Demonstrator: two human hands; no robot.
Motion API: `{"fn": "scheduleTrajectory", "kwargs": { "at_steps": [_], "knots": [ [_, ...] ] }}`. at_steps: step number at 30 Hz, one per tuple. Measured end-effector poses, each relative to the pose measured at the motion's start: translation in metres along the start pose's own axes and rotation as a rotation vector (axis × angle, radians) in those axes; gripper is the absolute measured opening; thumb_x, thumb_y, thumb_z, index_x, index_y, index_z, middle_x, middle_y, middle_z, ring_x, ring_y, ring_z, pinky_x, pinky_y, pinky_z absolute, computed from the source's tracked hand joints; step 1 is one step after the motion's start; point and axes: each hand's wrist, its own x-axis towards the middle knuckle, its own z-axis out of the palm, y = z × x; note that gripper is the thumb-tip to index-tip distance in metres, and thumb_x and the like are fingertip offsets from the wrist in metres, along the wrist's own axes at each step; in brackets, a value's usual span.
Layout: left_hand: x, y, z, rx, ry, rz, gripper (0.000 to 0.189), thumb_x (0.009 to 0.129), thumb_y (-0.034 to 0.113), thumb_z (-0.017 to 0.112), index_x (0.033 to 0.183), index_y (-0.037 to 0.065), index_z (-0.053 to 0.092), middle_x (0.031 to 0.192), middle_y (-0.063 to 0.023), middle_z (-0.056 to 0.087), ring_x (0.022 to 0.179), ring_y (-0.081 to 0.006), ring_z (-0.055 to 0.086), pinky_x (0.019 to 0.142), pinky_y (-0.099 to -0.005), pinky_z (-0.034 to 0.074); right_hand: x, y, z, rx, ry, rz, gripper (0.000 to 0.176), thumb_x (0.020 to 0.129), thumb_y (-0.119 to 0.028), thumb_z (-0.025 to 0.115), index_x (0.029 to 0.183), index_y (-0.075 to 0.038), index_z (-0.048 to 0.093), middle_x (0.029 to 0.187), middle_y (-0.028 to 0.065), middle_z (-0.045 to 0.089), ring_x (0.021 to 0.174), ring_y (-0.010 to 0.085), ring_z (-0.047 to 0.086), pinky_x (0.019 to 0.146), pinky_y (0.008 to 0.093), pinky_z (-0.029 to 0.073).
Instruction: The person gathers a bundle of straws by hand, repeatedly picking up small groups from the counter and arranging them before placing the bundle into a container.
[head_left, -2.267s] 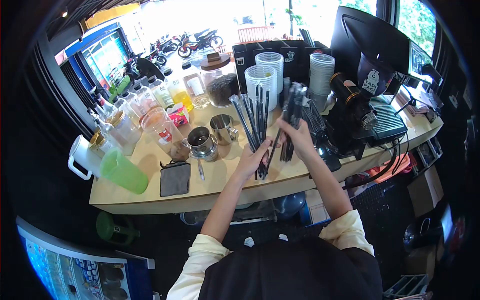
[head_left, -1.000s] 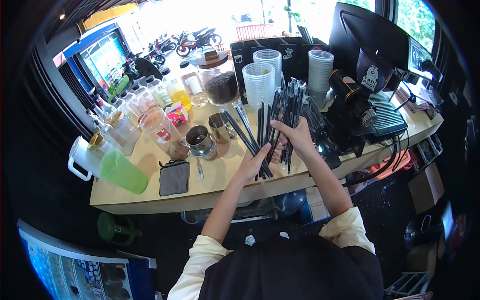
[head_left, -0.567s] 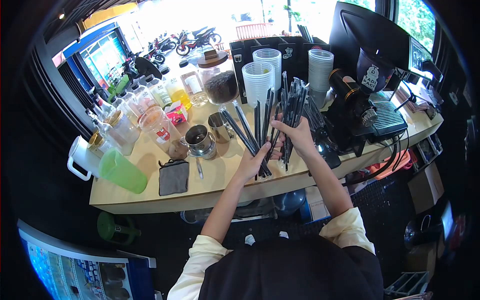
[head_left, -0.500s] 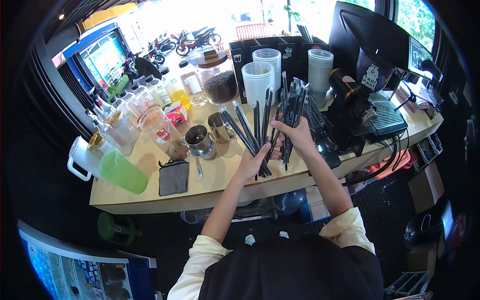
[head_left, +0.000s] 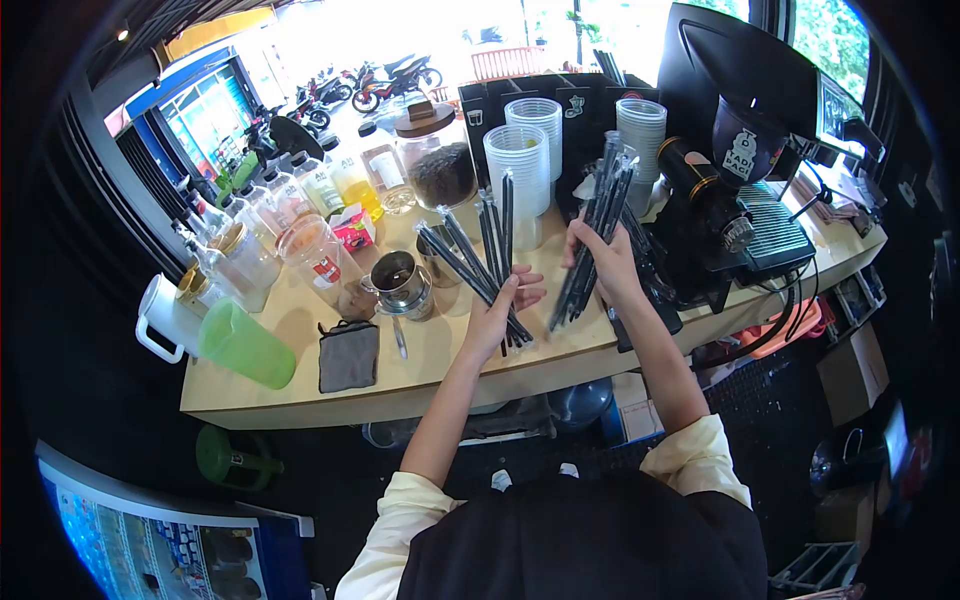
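Black wrapped straws fan upward from my left hand, whose thumb presses them against the palm while its other fingers extend to the right. My right hand is closed round a second bundle of black straws, tilted with the tops to the right. A gap separates the two bundles above the counter. Behind them stand stacks of clear plastic cups. Left of my left hand are a steel cup and a metal pitcher, partly covered by the straws.
The wooden counter carries bottles, a coffee-bean jar, a green jug, a white pitcher, a clear measuring jug and a grey pouch. A black grinder stands at the right.
My hands have moved apart, splitting the straws into two separate bundles. The left bundle has shifted left, and the right one now leans more, its lower ends blurred.
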Motion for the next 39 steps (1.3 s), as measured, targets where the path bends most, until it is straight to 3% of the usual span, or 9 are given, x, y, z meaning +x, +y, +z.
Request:
{"fn": "scheduleTrajectory", "kwargs": {
  "at_steps": [2, 6, 15, 19, 23, 27, 39],
  "knots": [
    [-0.002, 0.0, -0.001, 0.021, -0.04, -0.043, 0.037, 0.093, 0.025, 0.041, 0.117, -0.003, 0.043, 0.103, -0.0162, 0.057, 0.091, -0.0209, 0.059, 0.085, -0.0315, 0.046, 0.0, 0.0, -0.001, -0.045, -0.052, 0.034, 0.015, 0.081, -0.009, 0.059, 0.089, -0.002, 0.048, 0.056, 0.0007, 0.046, 0.041, 0.0081, 0.04, 0.039, 0.023, 0.033],
    [-0.004, 0.003, 0.004, -0.009, -0.172, -0.081, 0.041, 0.094, 0.026, 0.039, 0.123, -0.003, 0.039, 0.103, -0.0156, 0.056, 0.085, -0.0188, 0.058, 0.08, -0.0303, 0.047, -0.006, -0.006, 0.013, -0.11, -0.076, 0.126, 0.025, 0.074, -0.009, 0.069, 0.091, -0.001, 0.053, 0.054, -0.0023, 0.047, 0.038, 0.003, 0.036, 0.035, 0.0191, 0.027],
    [-0.008, 0.007, 0.013, 0.157, -0.136, -0.027, 0.036, 0.092, 0.023, 0.043, 0.117, -0.003, 0.047, 0.089, -0.0097, 0.06, 0.072, -0.0147, 0.059, 0.069, -0.0265, 0.049, -0.008, -0.01, 0.022, -0.141, -0.13, 0.209, 0.023, 0.073, -0.011, 0.07, 0.088, -0.002, 0.055, 0.053, -0.0045, 0.046, 0.038, 0.0026, 0.036, 0.035, 0.0189, 0.026],
    [-0.01, 0.009, 0.013, 0.227, -0.134, -0.02, 0.032, 0.092, 0.024, 0.046, 0.112, 0.0, 0.051, 0.083, -0.0065, 0.06, 0.06, -0.0086, 0.053, 0.054, -0.0214, 0.043, -0.007, -0.008, 0.021, -0.13, -0.162, 0.235, 0.024, 0.074, -0.01, 0.068, 0.091, -0.003, 0.053, 0.055, -0.0034, 0.046, 0.038, 0.003, 0.036, 0.036, 0.0191, 0.027],
    [-0.009, 0.003, 0.007, 0.311, -0.22, -0.053, 0.029, 0.092, 0.026, 0.046, 0.106, 0.003, 0.054, 0.074, -0.0015, 0.056, 0.052, -0.005, 0.044, 0.046, -0.0199, 0.036, -0.007, -0.009, 0.022, -0.155, -0.187, 0.271, 0.019, 0.075, -0.011, 0.068, 0.081, -0.003, 0.052, 0.05, -0.0035, 0.044, 0.037, 0.0031, 0.036, 0.035, 0.0189, 0.026],
    [-0.009, 0.005, 0.009, 0.286, -0.268, -0.068, 0.027, 0.093, 0.023, 0.043, 0.108, 0.002, 0.052, 0.073, -0.0014, 0.052, 0.051, -0.0044, 0.041, 0.048, -0.0195, 0.037, -0.008, -0.012, 0.024, -0.179, -0.208, 0.312, 0.019, 0.075, -0.013, 0.067, 0.071, -0.005, 0.051, 0.044, -0.0031, 0.04, 0.035, 0.0036, 0.034, 0.035, 0.0191, 0.025],
    [-0.007, -0.001, 0.006, 0.297, -0.261, -0.149, 0.023, 0.092, 0.024, 0.045, 0.103, 0.003, 0.049, 0.069, 0.0, 0.048, 0.05, -0.0039, 0.04, 0.048, -0.0198, 0.037, -0.009, -0.009, 0.017, -0.025, -0.277, 0.396, 0.021, 0.072, -0.009, 0.07, 0.073, -0.004, 0.05, 0.046, -0.0006, 0.041, 0.036, 0.0067, 0.036, 0.035, 0.0223, 0.027]
  ]
}}
